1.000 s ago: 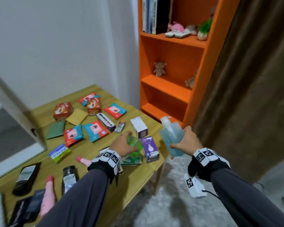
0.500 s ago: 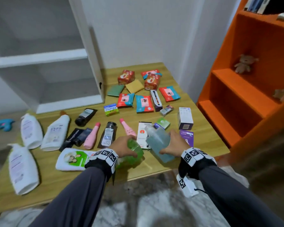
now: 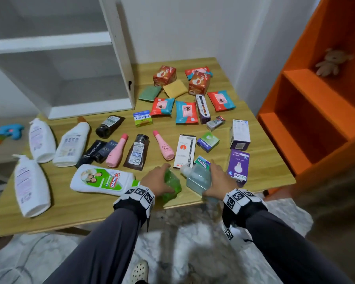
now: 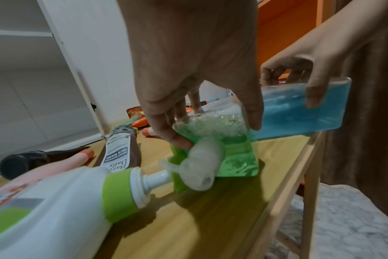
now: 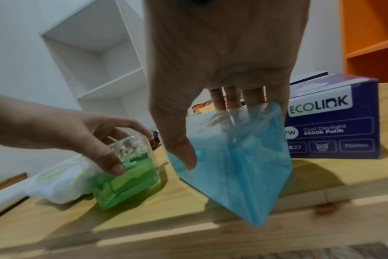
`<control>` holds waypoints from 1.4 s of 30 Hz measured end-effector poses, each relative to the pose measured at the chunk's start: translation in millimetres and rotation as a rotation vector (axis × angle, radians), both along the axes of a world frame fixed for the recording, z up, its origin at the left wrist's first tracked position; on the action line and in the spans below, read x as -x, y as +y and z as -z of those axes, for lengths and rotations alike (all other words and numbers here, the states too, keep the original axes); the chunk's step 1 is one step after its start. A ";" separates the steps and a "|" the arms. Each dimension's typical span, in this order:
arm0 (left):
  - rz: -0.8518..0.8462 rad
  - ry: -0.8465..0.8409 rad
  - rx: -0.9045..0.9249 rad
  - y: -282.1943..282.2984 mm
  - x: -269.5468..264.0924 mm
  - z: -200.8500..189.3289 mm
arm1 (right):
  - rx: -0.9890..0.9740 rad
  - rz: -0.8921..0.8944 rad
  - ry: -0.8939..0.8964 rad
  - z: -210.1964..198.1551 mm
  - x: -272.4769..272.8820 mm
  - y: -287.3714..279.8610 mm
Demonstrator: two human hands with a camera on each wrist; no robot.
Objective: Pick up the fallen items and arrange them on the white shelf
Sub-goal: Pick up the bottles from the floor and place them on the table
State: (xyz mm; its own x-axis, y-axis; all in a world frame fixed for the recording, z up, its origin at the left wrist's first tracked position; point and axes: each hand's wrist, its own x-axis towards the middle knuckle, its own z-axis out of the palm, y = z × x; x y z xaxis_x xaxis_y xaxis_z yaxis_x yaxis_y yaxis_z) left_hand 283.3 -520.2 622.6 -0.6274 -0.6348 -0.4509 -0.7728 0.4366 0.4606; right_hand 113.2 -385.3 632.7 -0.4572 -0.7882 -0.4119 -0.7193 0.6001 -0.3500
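Observation:
My left hand [image 3: 159, 181] grips a clear pump bottle of green liquid [image 3: 172, 186] that lies on the wooden table [image 3: 90, 210] near its front edge. In the left wrist view the fingers curl over the green bottle [image 4: 228, 150], whose white pump head [image 4: 197, 168] points at the camera. My right hand [image 3: 217, 179] holds a blue pump bottle [image 3: 198, 177] tilted just above the table edge; the thumb and fingers pinch the blue bottle [image 5: 233, 157]. The white shelf [image 3: 74, 58] stands empty at the back left.
Many fallen items lie on the table: white lotion bottles [image 3: 41, 138], a Nuvo bottle [image 3: 103, 179], pink bottles [image 3: 117, 150], tubes, wipes packs [image 3: 186, 111], coffee boxes, a purple Ecolink box [image 3: 239, 167]. An orange bookcase [image 3: 316, 99] stands to the right.
The view swung left from the orange bookcase to the table and white shelf. Both hands came down with the green and blue bottles to the table's front edge.

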 end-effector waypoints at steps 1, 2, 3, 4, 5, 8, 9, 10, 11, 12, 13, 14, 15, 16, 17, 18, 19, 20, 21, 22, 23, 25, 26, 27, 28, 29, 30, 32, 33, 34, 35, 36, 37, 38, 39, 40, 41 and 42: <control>-0.012 0.004 0.004 -1.0 1.2 1.5 | 0.006 0.022 0.002 0.9 3.4 -1.8; -0.019 0.005 0.012 -1.9 2.6 2.4 | 0.014 0.038 0.010 1.4 6.6 -4.3; -0.024 0.006 0.019 -3.3 4.4 3.6 | 0.023 0.048 0.019 2.1 9.2 -7.2; -0.028 0.008 0.027 -5.0 6.5 4.7 | 0.030 0.057 0.029 3.0 11.2 -10.5; -0.028 0.015 0.039 -6.8 8.7 5.8 | 0.039 0.069 0.039 4.1 12.7 -14.3; -0.041 0.042 0.074 -11.9 15.7 8.7 | 0.060 0.119 0.060 6.9 15.6 -27.0; -0.057 0.056 0.082 -14.0 18.1 10.2 | 0.067 0.138 0.062 7.6 16.5 -31.1; -0.074 0.068 0.092 -16.0 20.3 11.7 | 0.075 0.155 0.063 8.4 17.6 -35.1; -0.086 0.080 0.106 -18.1 22.8 12.8 | 0.086 0.167 0.067 9.5 18.9 -38.3; -0.094 0.087 0.119 -20.3 24.8 13.9 | 0.095 0.175 0.073 10.5 19.8 -41.0; -0.096 0.091 0.130 -23.0 27.2 15.2 | 0.102 0.179 0.082 12.0 20.5 -42.9; -0.093 0.095 0.140 -25.6 29.3 16.4 | 0.107 0.180 0.090 13.2 20.7 -44.0; -0.084 0.097 0.148 -28.4 31.7 17.6 | 0.110 0.181 0.098 14.8 20.8 -44.7; -0.072 0.099 0.152 -31.2 33.9 18.9 | 0.114 0.186 0.100 16.7 21.0 -44.9; -0.056 0.099 0.153 -33.8 35.9 20.3 | 0.120 0.195 0.095 18.3 20.7 -44.7; -0.038 0.100 0.155 -36.0 37.6 21.0 | 0.130 0.206 0.089 19.5 20.1 -44.2; -0.025 0.100 0.156 -37.7 38.9 21.9 | 0.141 0.214 0.088 20.2 19.5 -43.3; -0.013 0.099 0.155 -39.4 39.4 23.1 | 0.146 0.220 0.094 20.1 18.2 -42.3; -0.001 0.097 0.149 -41.0 39.5 23.6 | 0.144 0.226 0.103 19.6 16.7 -41.0; 0.017 0.093 0.139 -42.8 39.3 24.3 | 0.139 0.233 0.110 18.7 14.9 -39.7; 0.042 0.081 0.128 -45.3 39.4 23.9 | 0.134 0.244 0.109 17.1 13.2 -38.5; 0.116 0.031 0.089 -51.6 40.2 20.8 | 0.133 0.283 0.086 12.1 9.2 -35.9; 0.153 0.002 0.072 -54.6 40.6 17.6 | 0.138 0.309 0.072 9.4 6.6 -34.1; 0.187 -0.026 0.066 -57.7 41.3 13.9 | 0.150 0.338 0.063 6.2 3.9 -31.9; 0.218 -0.052 0.073 -59.7 41.3 9.0 | 0.161 0.372 0.055 2.9 0.8 -28.9; 0.244 -0.071 0.099 -60.1 40.7 2.8 | 0.172 0.408 0.045 -0.7 -2.5 -24.8; 0.266 -0.070 0.149 -59.8 40.1 -5.0 | 0.189 0.445 0.036 -5.9 -6.2 -19.4; 0.292 0.000 0.245 -57.1 41.7 -22.7 | 0.229 0.516 0.025 -17.6 -12.7 -4.3; 0.307 0.043 0.261 -53.6 43.6 -31.3 | 0.243 0.550 0.032 -23.6 -16.0 6.4; 0.335 0.077 0.259 -48.2 46.7 -39.5 | 0.243 0.585 0.047 -29.9 -19.3 19.0; 0.370 0.102 0.249 -41.7 51.0 -45.8 | 0.232 0.617 0.069 -36.0 -22.3 32.0; 0.411 0.126 0.240 -32.2 56.0 -52.9 | 0.219 0.656 0.086 -42.6 -25.4 47.9; 0.454 0.143 0.224 -20.5 61.4 -58.0 | 0.214 0.699 0.099 -48.2 -29.5 65.0; 0.503 0.157 0.204 -6.3 66.4 -63.0 | 0.215 0.744 0.114 -52.9 -33.8 83.4; 0.561 0.168 0.180 10.2 71.8 -66.4 | 0.216 0.792 0.130 -56.2 -38.6 103.8; 0.629 0.179 0.155 28.3 76.7 -67.6 | 0.212 0.839 0.142 -59.3 -44.6 125.3; 0.695 0.189 0.132 48.1 80.8 -68.1 | 0.205 0.888 0.140 -61.3 -51.2 148.2; 0.759 0.200 0.113 69.3 84.7 -67.4 | 0.194 0.940 0.128 -63.7 -58.8 172.1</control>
